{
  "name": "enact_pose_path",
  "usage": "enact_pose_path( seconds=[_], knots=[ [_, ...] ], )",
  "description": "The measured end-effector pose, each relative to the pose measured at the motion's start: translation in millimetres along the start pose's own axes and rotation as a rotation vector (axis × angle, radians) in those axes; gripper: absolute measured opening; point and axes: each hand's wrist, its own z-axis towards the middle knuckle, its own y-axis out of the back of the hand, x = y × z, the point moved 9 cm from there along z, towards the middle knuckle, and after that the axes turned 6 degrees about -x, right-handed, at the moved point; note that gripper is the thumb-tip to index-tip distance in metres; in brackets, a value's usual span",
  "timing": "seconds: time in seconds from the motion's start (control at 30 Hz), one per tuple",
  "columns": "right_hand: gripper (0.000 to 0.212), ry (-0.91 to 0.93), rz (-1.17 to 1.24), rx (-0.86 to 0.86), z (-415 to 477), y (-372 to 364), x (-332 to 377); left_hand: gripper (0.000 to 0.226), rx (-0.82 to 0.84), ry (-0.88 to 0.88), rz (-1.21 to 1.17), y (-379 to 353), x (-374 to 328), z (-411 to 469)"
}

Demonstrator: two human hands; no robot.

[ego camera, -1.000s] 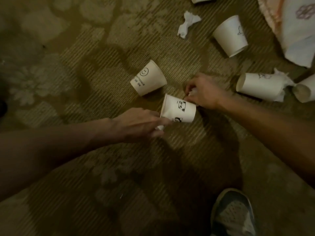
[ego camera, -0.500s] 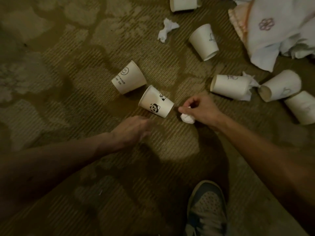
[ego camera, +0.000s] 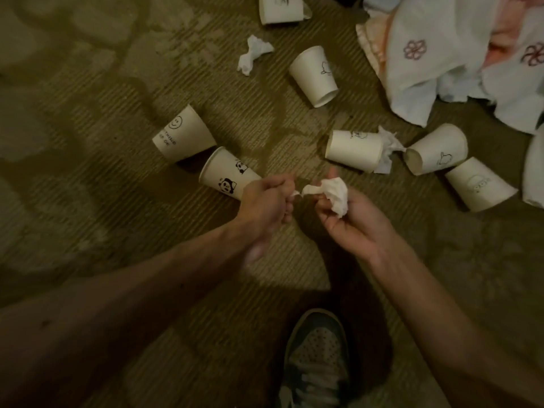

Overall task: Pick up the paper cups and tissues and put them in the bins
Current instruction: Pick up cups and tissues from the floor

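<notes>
**Two grips on one tissue, seven cups lying on the carpet**

My right grip [ego camera: 347, 225] is turned palm-up with its fingers curled under a crumpled tissue [ego camera: 335, 189]. My left grip [ego camera: 265, 201] pinches the thin twisted tail of that same wad. Both grips are therefore closed on one piece, held above the carpet [ego camera: 88, 201]. I judge one of them could let go and take a cup.

The closest is the panda cup [ego camera: 225, 175], which lies on its side just beyond the left knuckles. Its rim points left and its base is hidden behind that hand, so its long axis runs across my view. The left grip is plainly the nearer one. The smiley cup [ego camera: 184, 136] lies just beside the panda cup, farther out.

Beyond the right grip lies a cup [ego camera: 354, 148] with a second tissue [ego camera: 387, 151] bunched at its base. Two more cups [ego camera: 435, 148] sit past it to the right.

Farther up are a loose tissue [ego camera: 253, 54], a tipped cup [ego camera: 313, 75] and one cup at the top edge [ego camera: 281, 8].

I see no bin, so I cannot tell which way the carry goes.
</notes>
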Motion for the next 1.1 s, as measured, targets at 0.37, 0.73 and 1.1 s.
enact_pose_path(
  seconds=[0.37, 0.73, 1.1],
  knots=[
    [0.028, 0.073, -0.141, -0.006, -8.2, -11.6, 3.8, 0.025, -0.172, -0.234, 0.003, -31.3, -36.8, -11.0],
    [0.033, 0.432, -0.360, -0.307, -27.1, 1.8, 53.2, 0.046, -0.080, -0.310, -0.086, -90.0, -36.4, -10.0],
    [0.027, 0.426, -0.740, -0.140, -37.2, -6.5, 63.3, 0.039, -0.153, -0.572, 0.155, -68.9, -47.5, 13.4]
  ],
)
